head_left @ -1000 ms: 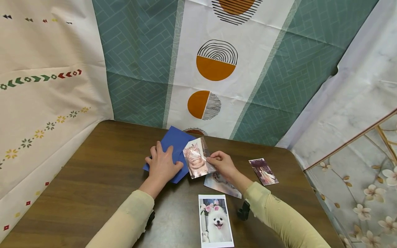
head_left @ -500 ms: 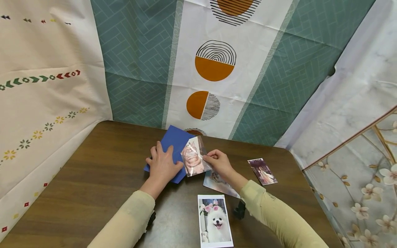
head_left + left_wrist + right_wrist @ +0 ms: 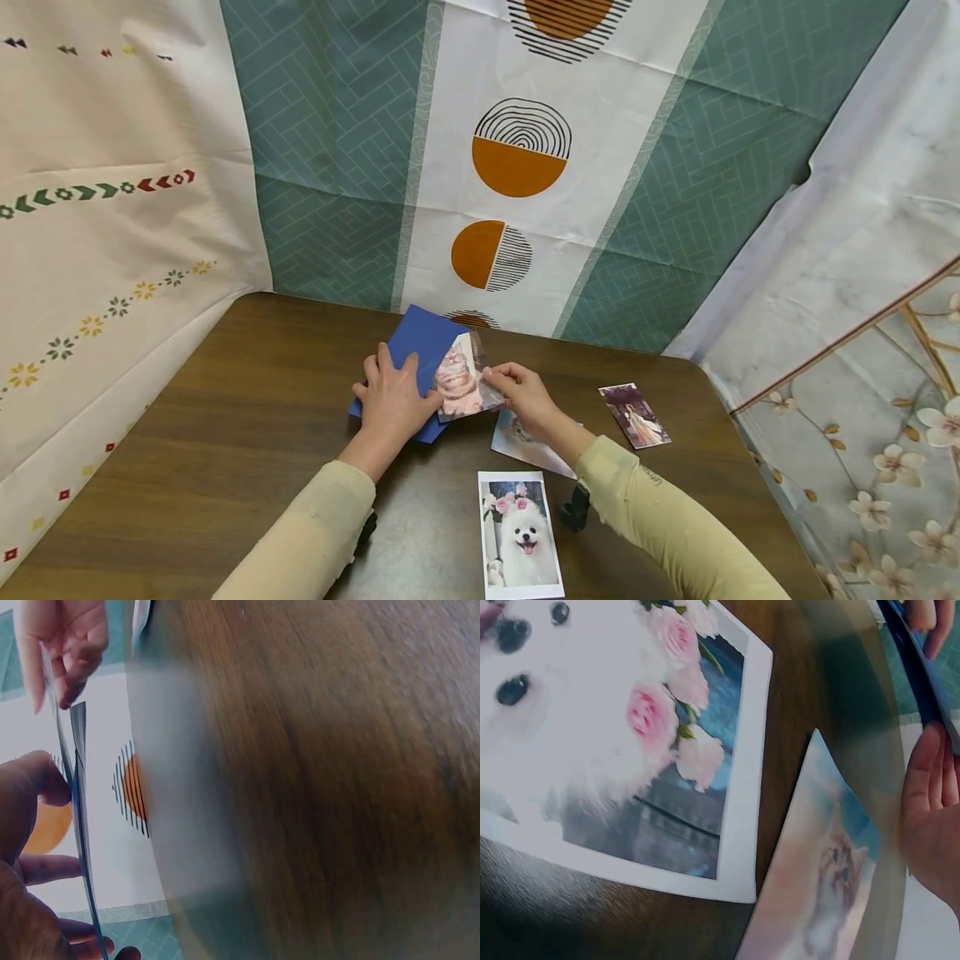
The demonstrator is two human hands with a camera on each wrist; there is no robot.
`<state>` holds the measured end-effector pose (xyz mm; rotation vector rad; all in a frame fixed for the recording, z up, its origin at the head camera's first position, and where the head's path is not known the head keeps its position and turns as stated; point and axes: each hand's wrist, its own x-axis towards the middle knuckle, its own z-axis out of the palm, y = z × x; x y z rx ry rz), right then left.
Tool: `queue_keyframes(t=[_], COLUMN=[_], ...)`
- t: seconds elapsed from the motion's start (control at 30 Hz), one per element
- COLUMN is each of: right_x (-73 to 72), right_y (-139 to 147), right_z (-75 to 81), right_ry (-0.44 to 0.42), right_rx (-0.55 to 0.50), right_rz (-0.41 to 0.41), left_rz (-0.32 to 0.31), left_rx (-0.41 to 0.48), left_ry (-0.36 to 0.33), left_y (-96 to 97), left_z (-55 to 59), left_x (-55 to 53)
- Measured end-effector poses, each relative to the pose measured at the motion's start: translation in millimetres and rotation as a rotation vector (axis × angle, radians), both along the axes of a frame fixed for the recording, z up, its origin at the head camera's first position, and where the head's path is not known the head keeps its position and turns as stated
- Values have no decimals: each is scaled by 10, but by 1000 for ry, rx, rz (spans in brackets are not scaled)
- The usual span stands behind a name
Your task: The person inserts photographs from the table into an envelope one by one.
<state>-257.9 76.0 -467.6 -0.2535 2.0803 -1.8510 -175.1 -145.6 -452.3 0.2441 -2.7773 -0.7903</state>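
Observation:
My left hand [image 3: 393,396] rests with spread fingers on a blue album-like cover [image 3: 423,333]. In the left wrist view that hand's thumb and index finger touch the same face of the thin blue cover [image 3: 81,817], seen edge-on. My right hand [image 3: 525,396] pinches the right edge of a clear plastic sleeve [image 3: 477,358] with a pinkish cat photo [image 3: 456,383] in it. The sleeve overlaps the cover's right part, its left edge close to my left thumb. In the right wrist view my right hand [image 3: 934,802] is partly cut off by the frame.
A white dog photo [image 3: 521,537] with a white border lies at the front of the wooden table [image 3: 225,433]. A kitten photo [image 3: 525,446] lies partly under my right wrist. Further right is a small dark purple photo [image 3: 635,415]. Patterned cloths [image 3: 330,125] hang behind.
My right hand has moved left with the sleeve and cat photo, further over the blue cover and toward my left thumb. My left hand has stayed in place.

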Motion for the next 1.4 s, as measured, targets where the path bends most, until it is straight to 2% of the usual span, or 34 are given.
queue_keyframes(t=[0.1,0.27,0.5,0.9,1.2,1.4], right_x=[-17,-44,-43,-20,-10,-78], right_y=[19,40,23,-94,-208,-162], right_z=[30,23,-27,-32,2,41], right_ry=[-30,-14,5,-37,-85,-93], right_rx=[-25,-25,-25,-71,-67,-29], right_rz=[43,97,91,120,201,231], left_rz=[4,3,2,10,14,11], left_rx=[-4,-8,-5,-2,9,19], left_ry=[1,-12,-22,-23,-36,-40], left_y=[-5,-7,15,53,78,70], left_z=[-3,1,23,30,51,64], left_x=[1,-3,-3,-13,-22,-12])
